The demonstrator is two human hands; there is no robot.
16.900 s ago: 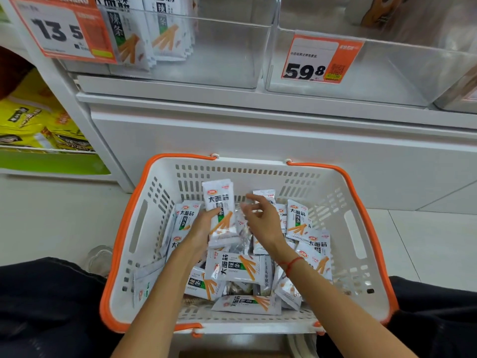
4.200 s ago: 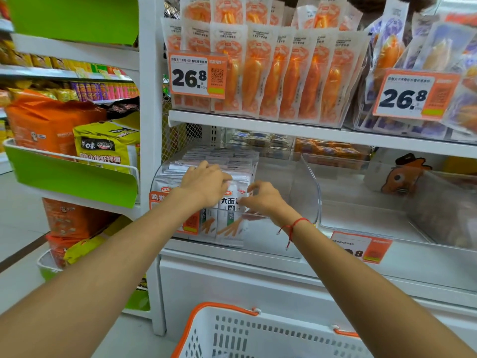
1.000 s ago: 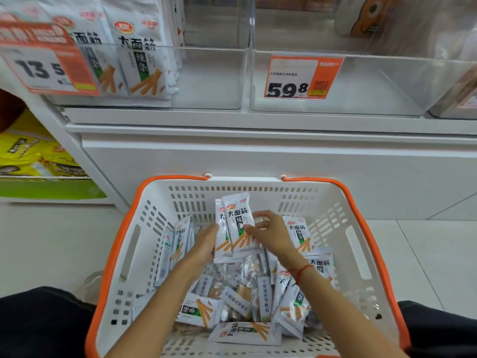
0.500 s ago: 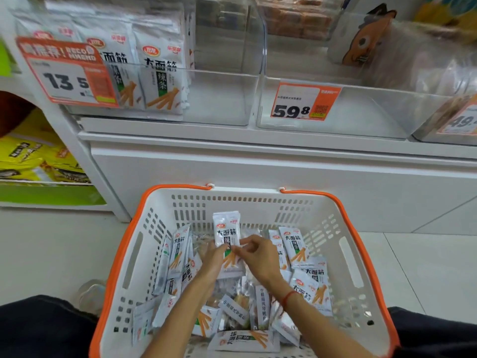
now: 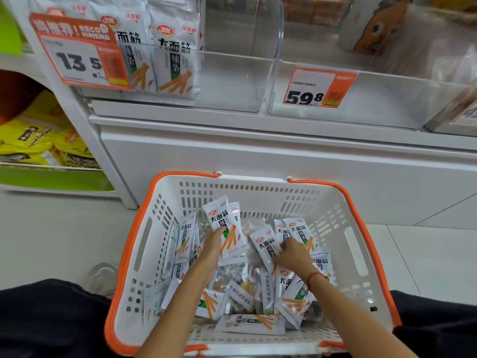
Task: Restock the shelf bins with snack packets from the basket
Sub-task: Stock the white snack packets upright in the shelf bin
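Observation:
A white basket with an orange rim (image 5: 333, 210) stands on the floor before me, holding several white snack packets (image 5: 249, 324). My left hand (image 5: 213, 245) grips a small stack of upright packets (image 5: 227, 228) near the basket's middle. To its right, my right hand (image 5: 293, 254) pinches another packet (image 5: 265, 248) that lies among the loose ones. Above, the clear shelf bin (image 5: 232, 81) at the left holds a row of the same packets (image 5: 175, 47) on its left side.
A second clear bin (image 5: 374, 104) with a 59.8 price tag (image 5: 318, 87) sits to the right. A 13.5 price tag (image 5: 82, 52) hangs on the left bin. Yellow bags (image 5: 38, 140) fill a green shelf at far left. My dark-clad knees flank the basket.
My right hand has left the stack in my left hand and moved right, taking hold of another packet. The left hand has kept its stack and the view has tilted up slightly.

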